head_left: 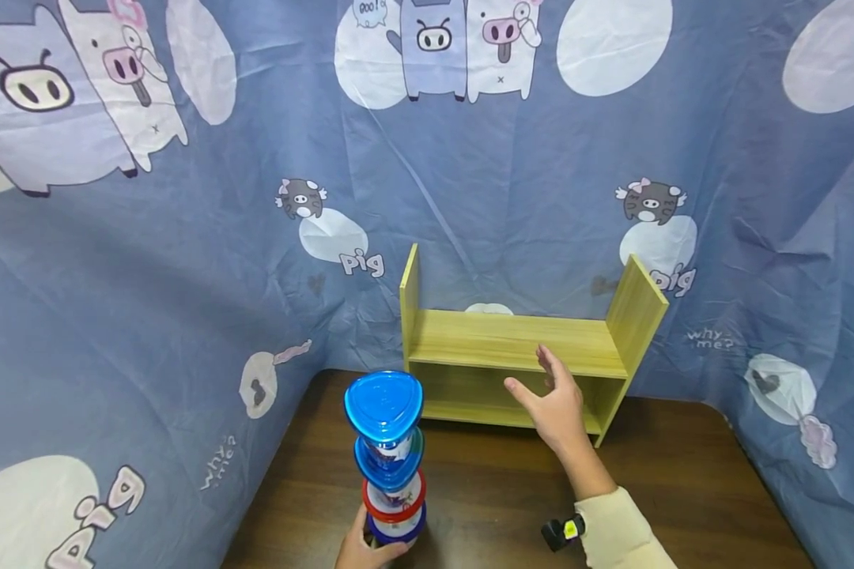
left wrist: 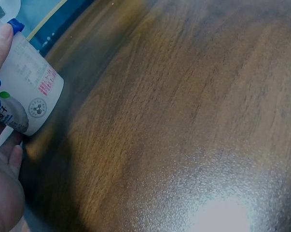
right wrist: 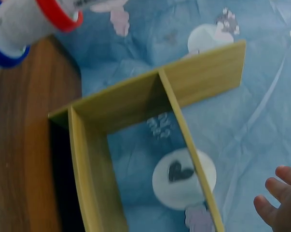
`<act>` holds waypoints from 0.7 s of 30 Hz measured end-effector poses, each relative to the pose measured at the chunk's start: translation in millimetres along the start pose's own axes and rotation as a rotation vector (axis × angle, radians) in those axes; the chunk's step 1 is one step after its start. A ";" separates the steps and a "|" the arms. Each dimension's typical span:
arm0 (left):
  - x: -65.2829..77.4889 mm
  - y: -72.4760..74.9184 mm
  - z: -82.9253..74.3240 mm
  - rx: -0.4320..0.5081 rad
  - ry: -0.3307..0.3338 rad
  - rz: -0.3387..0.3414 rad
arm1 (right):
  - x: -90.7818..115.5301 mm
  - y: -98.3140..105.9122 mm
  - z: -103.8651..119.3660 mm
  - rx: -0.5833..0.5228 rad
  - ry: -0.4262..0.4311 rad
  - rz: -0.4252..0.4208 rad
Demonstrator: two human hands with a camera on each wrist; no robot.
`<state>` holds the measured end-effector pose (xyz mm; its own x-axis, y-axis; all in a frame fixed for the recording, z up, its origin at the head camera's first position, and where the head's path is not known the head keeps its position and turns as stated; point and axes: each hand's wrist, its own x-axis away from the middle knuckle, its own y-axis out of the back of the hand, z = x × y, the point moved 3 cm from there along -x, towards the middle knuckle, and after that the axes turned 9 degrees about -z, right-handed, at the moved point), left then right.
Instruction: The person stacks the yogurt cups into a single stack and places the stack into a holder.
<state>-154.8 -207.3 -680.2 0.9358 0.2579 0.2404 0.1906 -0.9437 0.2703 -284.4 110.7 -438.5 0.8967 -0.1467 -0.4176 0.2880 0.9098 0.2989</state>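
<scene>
A tower of lidded plastic tubs stands at the front middle of the head view. On top is a tub with a bright blue rounded-triangular lid [head_left: 384, 405], above another blue-lidded tub [head_left: 388, 468]. Below them sit a red-lidded tub [head_left: 396, 507] and, lowest, a white tub with a dark blue lid [left wrist: 32, 82]. My left hand [head_left: 367, 547] grips the lowest tub, thumb and fingers on either side. Raised in front of the wooden shelf [head_left: 515, 340], my right hand [head_left: 558, 407] holds nothing, its thumb and fingers spread apart.
The two-level shelf stands at the back of the brown table [head_left: 484, 506], with raised side panels. A black strap-like device [head_left: 561, 533] sits by the right sleeve. Blue cloth [head_left: 512, 197] printed with pigs hangs behind and on both sides.
</scene>
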 end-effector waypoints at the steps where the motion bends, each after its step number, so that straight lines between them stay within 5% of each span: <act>1: 0.2 -0.1 0.1 0.001 0.000 -0.002 | -0.9 3.4 -4.4 0.013 -0.011 -0.005; 21: 3.5 -0.7 -2.5 -0.008 0.004 -0.018 | -12.4 71.9 -65.5 0.291 -0.075 -0.286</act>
<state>-152.4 -205.2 -677.3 0.9309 0.2759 0.2395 0.2051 -0.9372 0.2822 -296.8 203.3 -468.0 0.7856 -0.4158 -0.4583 0.6027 0.6817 0.4147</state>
